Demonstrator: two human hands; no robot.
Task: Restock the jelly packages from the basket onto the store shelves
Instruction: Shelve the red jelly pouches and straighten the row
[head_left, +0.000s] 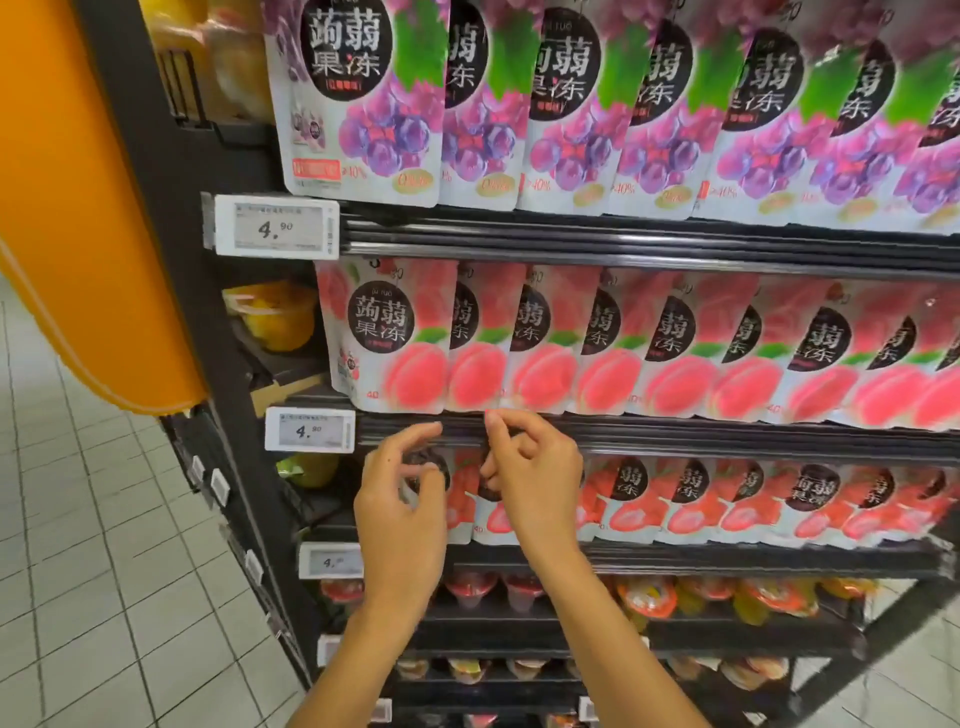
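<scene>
Strawberry jelly packages (727, 506) hang in a row on the third shelf level, under a row of peach jelly packages (613, 353) and a row of grape jelly packages (571, 119). My left hand (400, 519) covers the leftmost strawberry package (461, 499), its thumb on the dark logo and its curled fingers up by the black shelf rail (727, 441). My right hand (535, 478) is just to its right with curled fingers. Its fingertips reach the bottom edge of the peach row. Whether it pinches a package is hidden. No basket is in view.
White price tags (309, 430) sit at the left end of each rail. Jelly cups (649, 597) fill the lower shelves. An orange pillar (78, 208) stands at the left beside the black shelf upright, above a white tiled floor (104, 597).
</scene>
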